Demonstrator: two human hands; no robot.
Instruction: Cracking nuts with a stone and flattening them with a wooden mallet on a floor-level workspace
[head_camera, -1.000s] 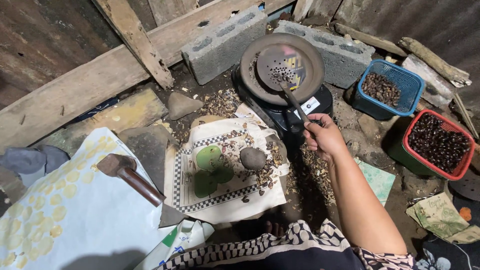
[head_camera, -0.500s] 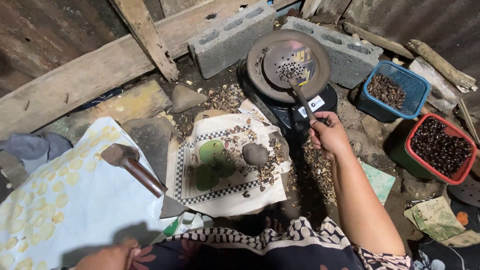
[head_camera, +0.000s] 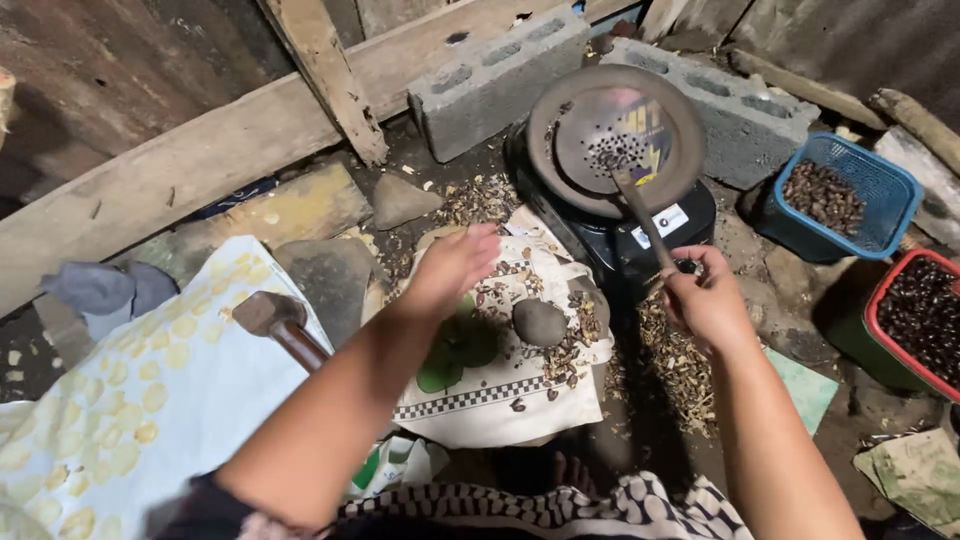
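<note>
Right hand (head_camera: 706, 300) is closed around the thin handle of a perforated metal ladle (head_camera: 622, 138), whose round, hole-dotted bowl rests in a shallow dark pan (head_camera: 548, 150) with a small heap of dark seeds in it. We see the pan sitting on a black stove (head_camera: 640, 245), backed by two grey concrete blocks (head_camera: 495, 85) at the far edge of the dirt floor.

Our left hand (head_camera: 452, 265) hovers open, fingers loosely spread, over the far left corner of a white cloth (head_camera: 480, 395) with a checkered border — it grips nothing. On that cloth lie scattered shell fragments and a smooth, rounded grey stone (head_camera: 540, 322), just right of the left hand.

Toward the right edge of the floor stand two containers: a blue mesh plastic basket (head_camera: 880, 195) holding brownish shelled bits, and beside it a red-rimmed tub (head_camera: 915, 315) full of dark, glossy seeds.

A hammer (head_camera: 280, 325) with a wooden handle rests on a pale yellow-spotted cloth (head_camera: 120, 420) at the left. Rough wooden planks (head_camera: 200, 160) cross behind — weathered and splintery.
</note>
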